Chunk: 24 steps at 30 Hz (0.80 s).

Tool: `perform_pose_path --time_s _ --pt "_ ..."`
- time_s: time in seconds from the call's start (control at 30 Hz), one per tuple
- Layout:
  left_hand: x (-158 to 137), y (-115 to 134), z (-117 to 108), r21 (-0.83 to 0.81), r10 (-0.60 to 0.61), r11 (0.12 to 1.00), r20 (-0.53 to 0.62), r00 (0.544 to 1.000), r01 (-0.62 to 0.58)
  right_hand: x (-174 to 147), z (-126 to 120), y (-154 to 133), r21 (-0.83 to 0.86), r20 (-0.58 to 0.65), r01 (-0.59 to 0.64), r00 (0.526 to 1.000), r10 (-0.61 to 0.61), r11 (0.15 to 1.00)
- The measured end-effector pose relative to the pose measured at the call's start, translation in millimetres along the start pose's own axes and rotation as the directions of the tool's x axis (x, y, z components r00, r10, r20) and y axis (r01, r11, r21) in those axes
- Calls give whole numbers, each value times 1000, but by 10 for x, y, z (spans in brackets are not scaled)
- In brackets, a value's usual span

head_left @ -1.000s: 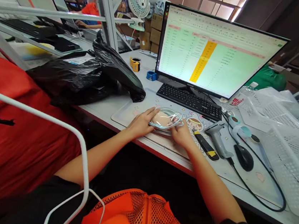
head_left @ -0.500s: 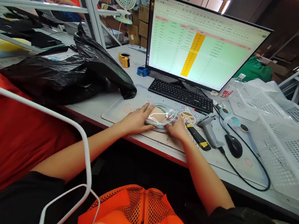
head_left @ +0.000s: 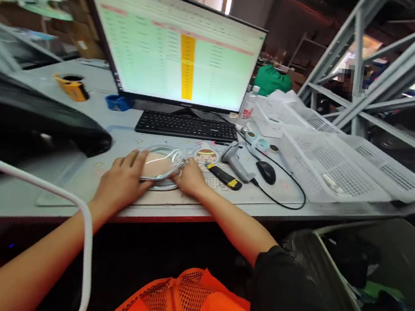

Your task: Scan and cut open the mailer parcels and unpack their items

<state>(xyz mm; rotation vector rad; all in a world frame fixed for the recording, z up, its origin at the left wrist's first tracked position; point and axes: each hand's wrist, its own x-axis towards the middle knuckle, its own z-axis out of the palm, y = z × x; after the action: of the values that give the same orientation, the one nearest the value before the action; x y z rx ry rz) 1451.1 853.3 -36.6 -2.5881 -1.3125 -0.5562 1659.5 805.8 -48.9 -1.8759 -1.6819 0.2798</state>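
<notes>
A coil of pale, shiny cable (head_left: 162, 186), which looks partly covered by clear plastic, rests on the printed desk mat in front of the keyboard. My left hand (head_left: 122, 181) grips its left side, fingers over the top edge and thumb along the near edge. At the right side, my right hand (head_left: 192, 177) is closed on the coil's edge, with its fingertips partly hidden. Just right of that hand lies a black-and-yellow utility knife (head_left: 223, 176). A grey barcode scanner (head_left: 237, 163) sits beyond the knife.
Behind the mat stand a keyboard (head_left: 186, 126) and a monitor (head_left: 217, 71). A mouse (head_left: 266, 172) and looping cable lie to the right, before white perforated baskets (head_left: 326, 164). Black plastic (head_left: 28, 115) covers the left side. An open bin (head_left: 370, 239) stands below the desk at right.
My view has swung to the right, so the desk appears shifted left and the bin has come into sight. Both hands stay on the coil.
</notes>
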Motion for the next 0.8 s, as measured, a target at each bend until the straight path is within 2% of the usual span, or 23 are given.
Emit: perform_pose_path --time_s 0.1,0.17,0.2,0.27,0.33,0.37,0.4,0.43,0.47,0.53,0.57,0.63,0.7,0.73,0.8 --pt "4 -79 6 -5 30 1000 3 1000 -30 80 24 -85 -80 3 -142 990 143 987" --pt "11 -102 0 -1 31 1000 6 1000 -31 89 4 -118 -64 34 -121 992 124 991" --pt "18 -111 -6 7 30 1000 16 999 -31 66 -34 -115 -49 61 -79 995 82 996" --pt "36 -140 -17 35 10 999 47 999 -11 -33 -195 -49 15 132 75 988 -77 997" --pt "51 -197 -20 49 -27 999 80 996 24 -167 -497 117 90 169 229 956 -241 969" --pt "55 -234 -19 42 -46 998 85 995 42 -229 -701 241 78 129 239 960 -247 968" --pt "57 -272 -20 26 -62 998 85 994 60 -278 -933 391 35 63 208 976 -210 977" --pt "57 -304 -27 8 -75 997 89 993 74 -309 -1180 562 -48 -72 86 993 -89 995" --pt "57 -323 -44 -6 -87 996 86 992 88 -319 -1426 749 -158 -241 -119 967 79 980" --pt "78 -289 -118 -24 -77 997 25 997 77 -280 -1847 1137 -226 -382 -354 889 252 907" --pt "108 -221 -177 -39 -40 998 -42 998 39 -239 -1995 1320 -256 -392 -453 856 337 854" --pt "231 46 -325 -100 130 983 -217 967 -154 -139 -2139 1622 -294 -349 -551 823 449 781" --pt "460 490 -464 -176 357 884 -342 869 -433 -51 -2124 1812 -314 -310 -581 810 498 751" --pt "612 769 -508 -211 455 817 -339 824 -537 -20 -2087 1865 -315 -304 -580 811 499 751" --pt "974 1392 -518 -265 602 704 -270 751 -659 4 -2017 1915 -306 -314 -562 822 476 769"
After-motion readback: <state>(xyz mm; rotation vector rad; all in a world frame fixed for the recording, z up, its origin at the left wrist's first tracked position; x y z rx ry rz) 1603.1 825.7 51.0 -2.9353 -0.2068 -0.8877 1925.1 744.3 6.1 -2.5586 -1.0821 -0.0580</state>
